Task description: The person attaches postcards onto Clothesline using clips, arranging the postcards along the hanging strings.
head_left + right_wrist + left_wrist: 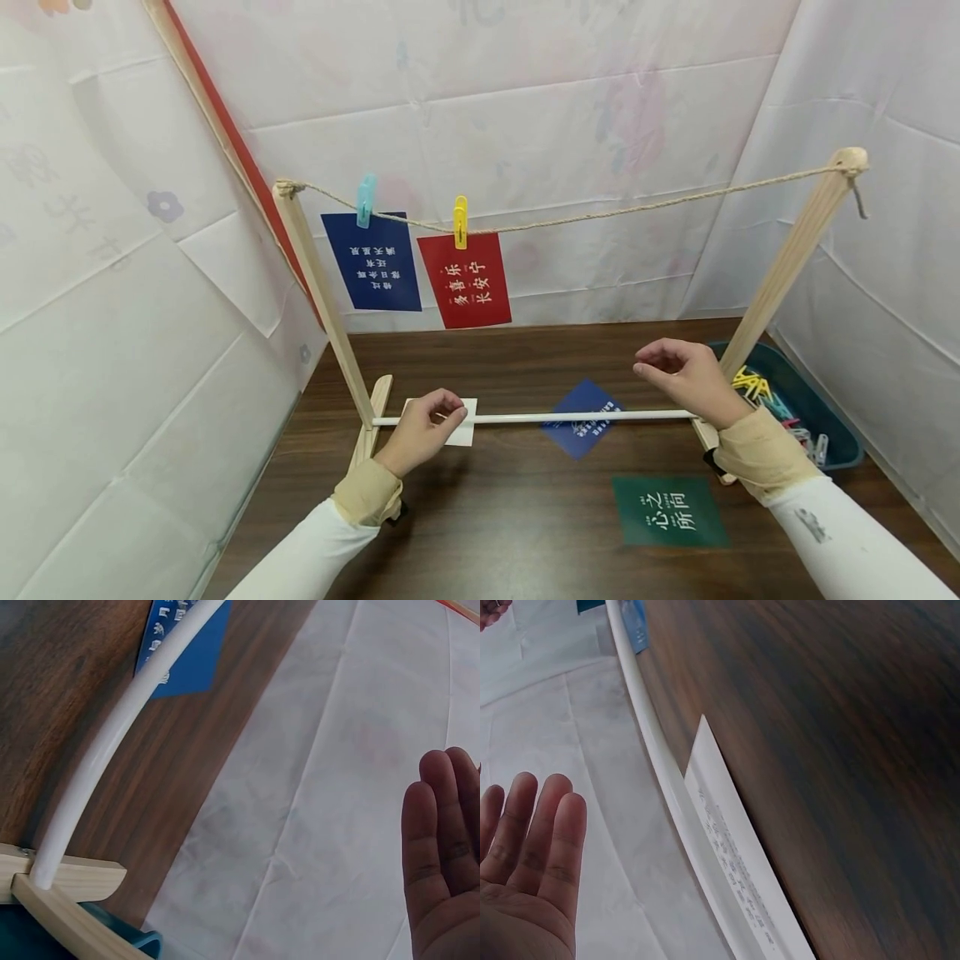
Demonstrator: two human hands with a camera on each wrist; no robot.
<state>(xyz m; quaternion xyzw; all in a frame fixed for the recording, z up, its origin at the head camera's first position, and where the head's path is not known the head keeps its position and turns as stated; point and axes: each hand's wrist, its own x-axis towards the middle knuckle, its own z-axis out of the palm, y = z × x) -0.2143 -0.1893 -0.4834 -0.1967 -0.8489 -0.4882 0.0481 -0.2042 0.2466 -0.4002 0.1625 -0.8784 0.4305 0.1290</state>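
Note:
My left hand (pixel 423 429) hovers over the white card (pixel 462 423) near the rack's left foot, its fingers loosely bent with nothing between them. My right hand (pixel 693 375) is raised beside the right wooden post (pixel 787 258), also holding nothing; its relaxed fingers (pixel 442 825) show in the right wrist view. On the twine (pixel 622 210) hang a dark blue card (pixel 375 287), under a light blue clothespin (pixel 365 202), and a red card (pixel 476 308), under a yellow clothespin (pixel 461 222). A blue card (pixel 577 442) lies beneath the white rod (pixel 517 418).
A green card (pixel 671 529) lies on the brown table (pixel 510 517) toward the front right. Behind the right post stands a dark teal basket (pixel 846 450) with several colored clothespins (pixel 753 385). White printed sheeting (pixel 525 100) surrounds the table at the back and sides.

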